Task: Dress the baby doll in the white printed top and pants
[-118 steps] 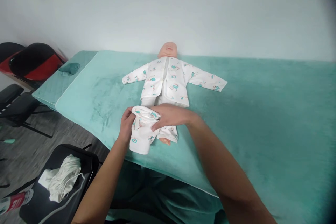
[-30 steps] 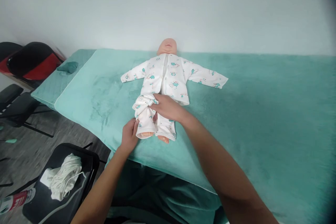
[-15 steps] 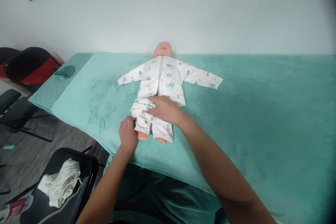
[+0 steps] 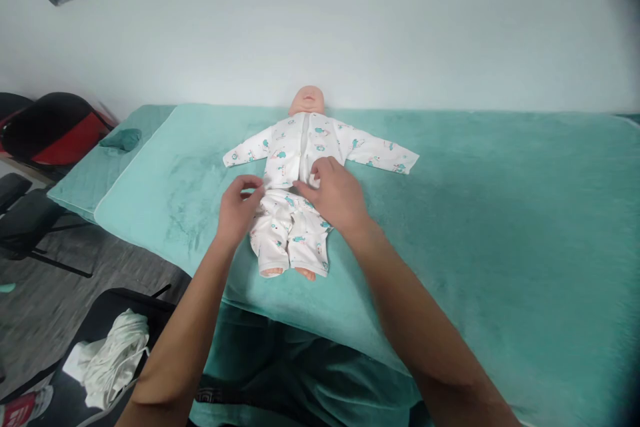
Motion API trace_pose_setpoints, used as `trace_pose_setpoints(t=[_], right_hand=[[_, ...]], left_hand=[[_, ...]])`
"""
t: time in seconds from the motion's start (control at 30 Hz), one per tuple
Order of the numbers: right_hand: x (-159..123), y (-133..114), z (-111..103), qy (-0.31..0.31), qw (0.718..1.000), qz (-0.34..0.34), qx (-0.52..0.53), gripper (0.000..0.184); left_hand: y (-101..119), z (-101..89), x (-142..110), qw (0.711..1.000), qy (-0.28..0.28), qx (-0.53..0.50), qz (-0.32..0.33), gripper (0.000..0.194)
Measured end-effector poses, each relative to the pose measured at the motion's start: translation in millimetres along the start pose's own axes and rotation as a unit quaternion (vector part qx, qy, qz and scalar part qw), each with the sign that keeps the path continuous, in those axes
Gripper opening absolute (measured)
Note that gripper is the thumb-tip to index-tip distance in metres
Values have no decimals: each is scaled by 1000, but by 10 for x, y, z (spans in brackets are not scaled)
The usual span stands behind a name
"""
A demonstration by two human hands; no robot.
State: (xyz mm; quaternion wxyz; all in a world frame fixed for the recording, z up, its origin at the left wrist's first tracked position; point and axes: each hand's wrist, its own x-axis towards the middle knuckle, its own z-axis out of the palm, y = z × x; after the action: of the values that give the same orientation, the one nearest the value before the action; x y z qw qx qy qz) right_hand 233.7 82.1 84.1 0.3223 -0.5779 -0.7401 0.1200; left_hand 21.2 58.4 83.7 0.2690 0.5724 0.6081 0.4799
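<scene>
A baby doll [image 4: 306, 100] lies on its back, head toward the wall, in a white printed jacket [image 4: 283, 147] with its front edges slightly parted. Matching trousers [image 4: 310, 243] cover its legs, leaving only the toes showing at the cuffs. At the waist on the left side, my left hand [image 4: 239, 208] has thumb and forefinger closed on the trousers' top edge, close under the jacket hem. Over the jacket's lower right front is my right hand [image 4: 337, 193], thumb and fingers apart, the thumb at the hem. Its palm side is hidden.
A green plush cover [image 4: 475, 227] lies over the bed, which runs along a white wall [image 4: 425, 27]. On a black chair [image 4: 65, 387] at lower left is a bundle of white cloth or cord [image 4: 117, 360]; a red-labelled bottle [image 4: 25, 405] is beside it. More chairs [image 4: 55, 127] stand left.
The trousers now lie straighter, with the waist near the jacket hem and cuffs lower over the feet. My left hand moved up from the foot to the waist; my right hand rose to the jacket.
</scene>
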Motion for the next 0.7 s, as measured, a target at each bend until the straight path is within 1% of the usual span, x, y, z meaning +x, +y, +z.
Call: trace_pose_setpoints(t=[0.07,0.1,0.17,0.23,0.3,0.33,0.37,0.4,0.43,0.47,0.5,0.53,0.57,0.6,0.63,0.67,0.7], right_hand=[[8,13,49,-29,998,-8,-56,25],[9,18,68,-36,996,-18,-75,22],[10,28,93,-36,993,-40,-101,15],[10,41,101,-30,991,-59,-113,14],[10,55,96,-21,991,-69,-109,16],[12,62,91,-18,993,-68,-98,16],[17,68,86,-12,995,-59,-80,17],[25,74,80,-2,998,-43,-53,18],[38,82,73,9,1000,-21,-14,19],[56,94,61,23,999,7,38,21],[80,113,42,37,993,37,104,24],[108,143,12,55,980,69,178,26],[139,190,-32,76,960,98,251,27],[168,259,-94,103,936,124,314,27],[191,354,-172,138,911,145,360,27],[203,476,-267,172,893,166,382,27],[201,624,-371,201,884,184,379,25]], left_hand=[[124,121,148,993,-72,87,45,20],[162,182,191,982,-98,144,72,27],[201,286,218,949,-129,264,117,38],[209,359,184,913,-133,361,138,38],[211,403,127,887,-119,422,145,28],[213,416,104,883,-107,433,147,21],[214,423,91,886,-92,429,149,13],[212,421,91,897,-75,409,148,6],[203,410,108,916,-54,371,141,5],[183,388,143,940,-27,315,126,8],[149,353,194,965,8,243,100,12],[97,306,259,984,48,157,63,14],[26,248,334,994,87,66,17,15],[-62,182,413,992,121,-22,-35,15],[-165,114,489,980,147,-95,-90,14],[-277,49,557,967,160,-142,-140,13],[-391,-7,611,955,178,-156,-180,10]])
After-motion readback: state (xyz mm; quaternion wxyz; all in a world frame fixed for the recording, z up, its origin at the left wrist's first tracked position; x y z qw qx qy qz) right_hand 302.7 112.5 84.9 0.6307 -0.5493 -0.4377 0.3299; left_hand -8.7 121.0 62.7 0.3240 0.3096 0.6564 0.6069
